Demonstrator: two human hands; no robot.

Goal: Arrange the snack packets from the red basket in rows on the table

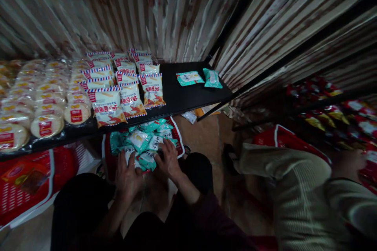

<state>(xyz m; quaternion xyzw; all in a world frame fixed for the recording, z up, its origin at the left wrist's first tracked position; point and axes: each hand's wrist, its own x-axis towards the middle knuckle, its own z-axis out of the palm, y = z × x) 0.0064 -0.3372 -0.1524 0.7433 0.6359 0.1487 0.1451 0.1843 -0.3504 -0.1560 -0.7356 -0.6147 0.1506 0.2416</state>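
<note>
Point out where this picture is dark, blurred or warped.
Head view: light falls on the shelf while the lower edge sinks into shadow; the left hand and right hand on the teal packets are dim; the wall bows from wide-angle distortion; the red packets at right are blurred.

Dim all round. What light there is falls from above and beyond my fingers, brightest on the wrapped snack packs [106, 104] on the black shelf [184, 96], whose plastic throws small glints. My left hand [127, 178] and right hand [168, 160] sit in shadow, soft and grainy. Behind my wrists everything goes near black. The corrugated wall [147, 8] bows and smears toward the edges.
</note>
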